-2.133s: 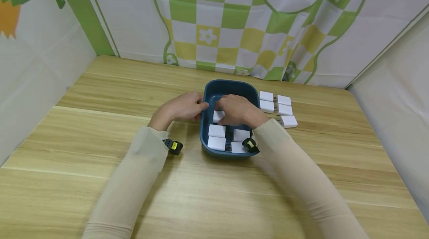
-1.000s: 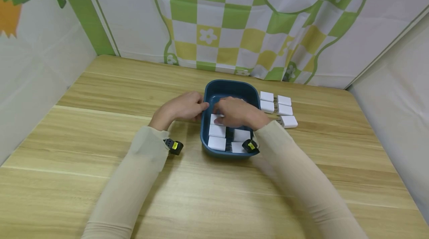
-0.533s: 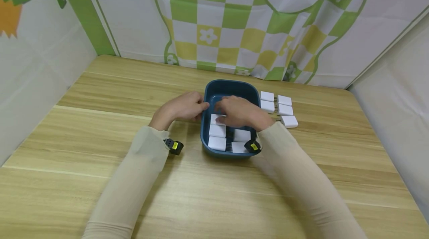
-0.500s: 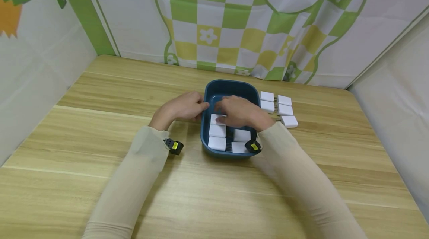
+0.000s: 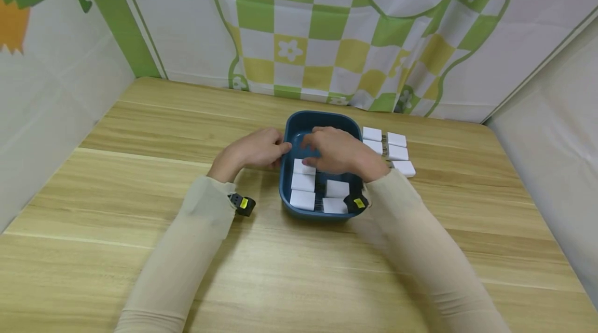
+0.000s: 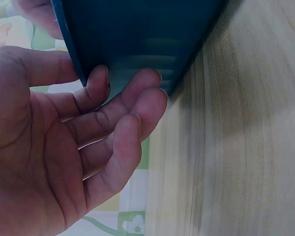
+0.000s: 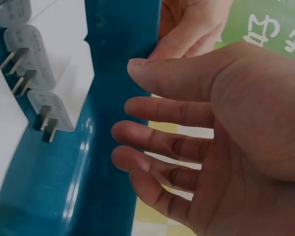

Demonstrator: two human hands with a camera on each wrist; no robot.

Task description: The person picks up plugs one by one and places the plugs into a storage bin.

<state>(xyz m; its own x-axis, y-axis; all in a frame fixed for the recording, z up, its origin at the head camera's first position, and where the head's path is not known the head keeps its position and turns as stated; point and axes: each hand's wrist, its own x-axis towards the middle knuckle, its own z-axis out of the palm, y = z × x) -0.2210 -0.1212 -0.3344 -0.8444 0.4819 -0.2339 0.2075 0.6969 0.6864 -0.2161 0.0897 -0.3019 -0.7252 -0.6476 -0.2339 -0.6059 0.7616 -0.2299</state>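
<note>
Left hand [image 5: 257, 147] pinching the box [image 5: 322, 119] by its left rim, right hand [image 5: 340, 152] empty, fingers relaxed; dangling wrist camera [image 5: 356, 203] could skew chargers [image 5: 337, 189] at box's near-right corner.

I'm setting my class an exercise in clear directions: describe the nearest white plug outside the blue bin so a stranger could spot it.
On the wooden table, find the dark blue bin. In the head view, a small group of white plugs lies just right of it. The plug you want sits lowest and farthest right of that group.
</note>
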